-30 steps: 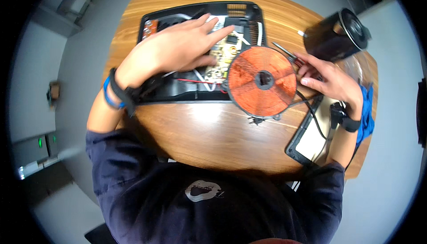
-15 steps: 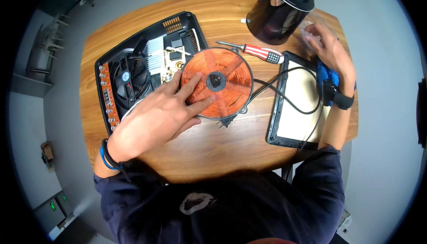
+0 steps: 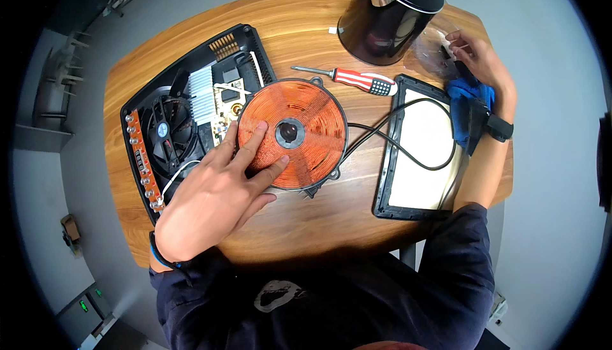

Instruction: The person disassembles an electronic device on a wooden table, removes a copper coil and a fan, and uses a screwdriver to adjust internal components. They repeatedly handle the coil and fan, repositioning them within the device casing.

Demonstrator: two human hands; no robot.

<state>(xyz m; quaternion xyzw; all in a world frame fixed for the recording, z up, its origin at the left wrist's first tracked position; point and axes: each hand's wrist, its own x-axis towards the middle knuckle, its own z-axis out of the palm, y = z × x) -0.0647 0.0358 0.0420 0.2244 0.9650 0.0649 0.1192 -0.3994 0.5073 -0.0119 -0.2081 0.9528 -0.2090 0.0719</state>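
1 left hand (image 3: 220, 187), 1 right hand (image 3: 481, 63) and 1 table (image 3: 312, 229) are in view. Counted on the table: 1 copper coil (image 3: 315, 114), 1 black housing (image 3: 201, 58), 1 screwdriver (image 3: 360, 80), 1 kettle (image 3: 382, 28), 1 framed panel (image 3: 414, 184), 1 blue cloth (image 3: 460, 111). In the housing: 1 fan (image 3: 162, 130), 1 heat sink (image 3: 202, 95) and 2 circuit boards (image 3: 224, 106).

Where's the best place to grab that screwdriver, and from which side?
Probably by the thick striped handle, from above with the right hand. The screwdriver lies flat, its handle pointing right, nearer that hand, while the thin metal shaft points left and offers less to grip.
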